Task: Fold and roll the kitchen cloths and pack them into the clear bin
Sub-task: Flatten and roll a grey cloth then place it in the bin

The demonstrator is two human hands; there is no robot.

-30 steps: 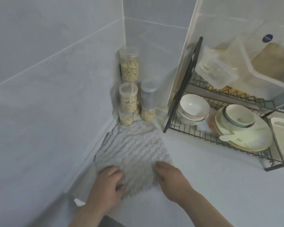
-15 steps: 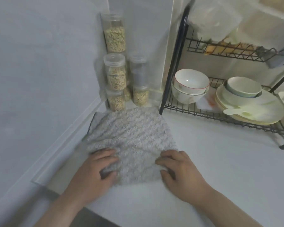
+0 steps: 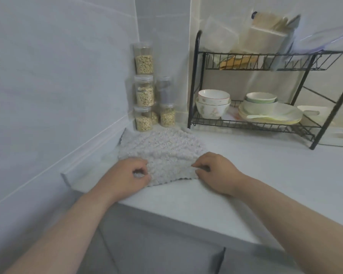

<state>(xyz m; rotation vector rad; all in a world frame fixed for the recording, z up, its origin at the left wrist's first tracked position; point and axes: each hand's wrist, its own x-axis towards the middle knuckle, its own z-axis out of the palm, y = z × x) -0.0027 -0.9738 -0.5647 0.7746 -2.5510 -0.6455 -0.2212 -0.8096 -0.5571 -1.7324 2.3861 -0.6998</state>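
A fluffy pale grey kitchen cloth (image 3: pixel 162 151) lies flat on the white counter (image 3: pixel 255 175), in the corner by the tiled wall. My left hand (image 3: pixel 127 177) pinches the cloth's near left corner with curled fingers. My right hand (image 3: pixel 216 171) pinches the near right corner the same way. The near edge of the cloth is bunched up slightly between the two hands. A clear plastic bin (image 3: pixel 222 36) stands on the top shelf of the rack, blurred.
Several clear jars of grain (image 3: pixel 145 95) are stacked in the corner just behind the cloth. A black wire dish rack (image 3: pixel 255 123) to the right holds bowls (image 3: pixel 213 103) and plates (image 3: pixel 271 113). The counter's front edge runs below my wrists.
Both hands went from lying flat on the cloth to curling their fingers round its near corners. The view pulled back and tilted up, showing the rack's top shelf.
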